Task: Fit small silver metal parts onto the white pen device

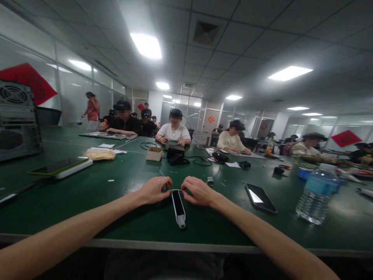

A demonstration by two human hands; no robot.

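Looking down the table, and we've got one slim black-and-white device (pixel 178 208) lying flat on the green table (pixel 131 217), dead centre in front of us, close to the near edge! Its long axis runs straight away from us, the far end leaning slightly left, the grey cap on the near end pointing back our way. Both hands are up at that far end: the left hand (pixel 154 190) and the right hand (pixel 198 190) sit either side, fingers (pixel 166 182) curled in, the two sets nearly together around a thin pale strand (pixel 176 190). Clamped on the strand or on the device? We can't tell from here. Counting around them: a phone (pixel 260 198) just right of the hands, a second phone (pixel 60 166) on a white case (pixel 77 168) off to the left, one water bottle (pixel 317 196), one cardboard box (pixel 154 154) further out, and at least five seated co-workers (pixel 173 132) across the table.
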